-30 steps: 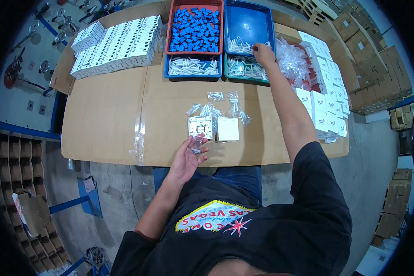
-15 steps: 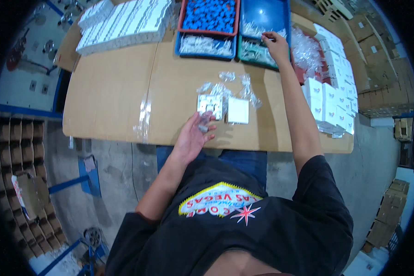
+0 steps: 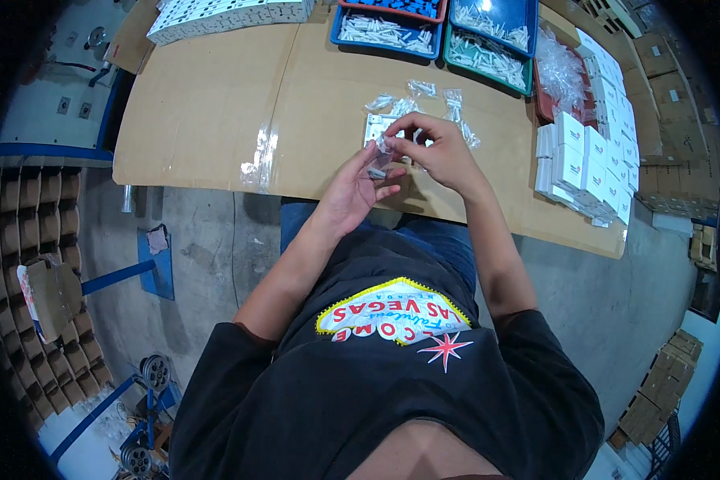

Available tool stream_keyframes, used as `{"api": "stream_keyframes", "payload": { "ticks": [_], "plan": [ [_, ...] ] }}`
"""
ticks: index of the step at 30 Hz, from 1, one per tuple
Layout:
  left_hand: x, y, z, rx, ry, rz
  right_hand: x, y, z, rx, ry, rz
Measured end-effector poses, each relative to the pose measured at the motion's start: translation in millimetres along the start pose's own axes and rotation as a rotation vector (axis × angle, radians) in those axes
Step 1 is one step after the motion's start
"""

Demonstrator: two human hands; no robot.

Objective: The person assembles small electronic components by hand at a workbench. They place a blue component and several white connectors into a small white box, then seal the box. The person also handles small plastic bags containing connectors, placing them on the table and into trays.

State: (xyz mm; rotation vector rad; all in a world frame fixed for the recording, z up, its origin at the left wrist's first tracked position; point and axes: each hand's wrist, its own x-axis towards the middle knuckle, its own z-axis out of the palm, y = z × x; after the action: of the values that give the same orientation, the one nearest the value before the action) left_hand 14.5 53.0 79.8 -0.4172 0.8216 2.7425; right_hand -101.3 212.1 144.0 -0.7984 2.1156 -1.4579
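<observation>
My left hand (image 3: 350,190) holds a small clear plastic bag (image 3: 382,158) between thumb and fingers, and a small pale piece shows inside it. My right hand (image 3: 444,154) is at the bag's top, its fingertips pinched together. Whatever they hold is hidden. Behind the hands lies a white square plate with holes (image 3: 373,126), partly covered. Just beyond are several small clear bags of white pieces, one filled bag (image 3: 422,88) at the back and another (image 3: 460,120) to the right.
Blue bins (image 3: 340,38) and a green bin (image 3: 488,74) of white plug-like pieces stand at the far edge, with a red bin of blue pieces (image 3: 408,6). Clear bags (image 3: 562,72) fill a red tray at right, beside stacked white boxes (image 3: 570,164). More white boxes (image 3: 228,20) stand far left.
My right hand has come back from the bins to the bag in my left hand, and its fingers now pinch at the bag's top. The view has shifted, so the table appears higher.
</observation>
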Motion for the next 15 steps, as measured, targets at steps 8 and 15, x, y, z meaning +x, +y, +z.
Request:
{"api": "stream_keyframes", "payload": {
  "ticks": [8, 15],
  "plan": [
    [-1.5, 0.4, -2.7, 0.002, -0.003, 0.001, 9.9, 1.4, -4.8, -0.082, -0.224, -0.195],
    [-6.1, -0.6, -0.2, -0.020, 0.005, 0.041, 15.5, 8.1, 4.3, -0.197, -0.300, -0.202]
  ]
}}
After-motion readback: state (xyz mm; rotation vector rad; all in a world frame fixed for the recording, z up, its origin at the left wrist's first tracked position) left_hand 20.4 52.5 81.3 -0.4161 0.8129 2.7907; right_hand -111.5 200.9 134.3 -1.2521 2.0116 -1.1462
